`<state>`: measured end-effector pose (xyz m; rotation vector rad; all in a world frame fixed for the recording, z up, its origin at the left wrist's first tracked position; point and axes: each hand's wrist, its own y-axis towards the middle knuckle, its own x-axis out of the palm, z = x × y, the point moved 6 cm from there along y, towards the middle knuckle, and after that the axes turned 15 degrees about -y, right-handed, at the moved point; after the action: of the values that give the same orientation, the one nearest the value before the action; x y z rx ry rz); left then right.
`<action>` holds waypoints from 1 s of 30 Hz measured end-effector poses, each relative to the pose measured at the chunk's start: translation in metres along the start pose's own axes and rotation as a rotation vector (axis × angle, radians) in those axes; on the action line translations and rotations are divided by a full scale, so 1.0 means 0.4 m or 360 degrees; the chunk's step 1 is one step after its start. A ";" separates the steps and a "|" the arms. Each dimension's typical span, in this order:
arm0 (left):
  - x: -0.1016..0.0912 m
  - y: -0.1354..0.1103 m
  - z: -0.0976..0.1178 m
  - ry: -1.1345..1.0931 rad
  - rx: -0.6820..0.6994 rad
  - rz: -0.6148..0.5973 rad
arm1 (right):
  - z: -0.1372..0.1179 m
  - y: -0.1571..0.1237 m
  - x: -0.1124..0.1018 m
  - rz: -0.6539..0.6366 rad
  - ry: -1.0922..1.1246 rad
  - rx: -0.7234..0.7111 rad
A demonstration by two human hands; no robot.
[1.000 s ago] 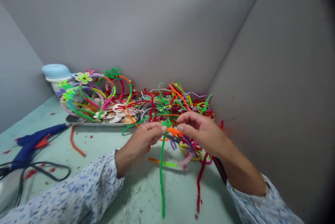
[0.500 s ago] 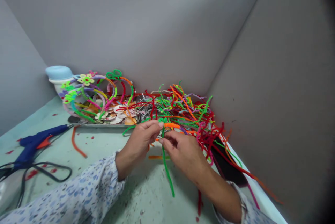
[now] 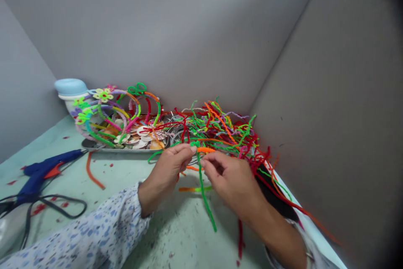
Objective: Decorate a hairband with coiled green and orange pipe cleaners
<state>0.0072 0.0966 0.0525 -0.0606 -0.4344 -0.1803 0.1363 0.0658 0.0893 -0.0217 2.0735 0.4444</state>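
Note:
My left hand [image 3: 171, 168] pinches an orange-wrapped headband [image 3: 206, 150] where green pipe cleaner is gathered on it. From that spot a long green pipe cleaner [image 3: 206, 204] hangs down toward the table. My right hand [image 3: 231, 176] is closed, thumb and forefinger pinching the green pipe cleaner near its upper part. Much of the headband is hidden behind both hands. Below them a short orange and yellow-green pipe cleaner piece [image 3: 192, 189] shows on the table.
Finished headbands with pipe cleaner flowers [image 3: 103, 95] stand in a metal tray [image 3: 126, 151] of shells. A tangled heap of pipe cleaners [image 3: 220, 128] lies at the back right. At the left are a blue glue gun [image 3: 36, 176] with its cord and a blue-lidded container [image 3: 72, 88].
My right hand has shifted a little to the right with the green pipe cleaner, whose hanging end has swung right. My left hand has stayed in place.

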 end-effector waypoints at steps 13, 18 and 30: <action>0.034 -0.027 -0.019 0.0030 -0.0220 -0.0250 | 0.108 0.045 0.070 -0.1074 0.1220 0.0340; 0.035 -0.027 -0.018 0.0084 -0.0218 -0.0264 | 0.082 0.028 0.107 -0.1245 0.1535 0.0421; 0.030 -0.026 -0.014 0.0175 -0.0200 -0.0249 | 0.097 0.024 0.127 -0.1358 0.1831 0.0424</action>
<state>0.0183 0.0841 0.0526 -0.1394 -0.3177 -0.3631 0.1401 0.0956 0.0319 -1.1895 2.8873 -0.5148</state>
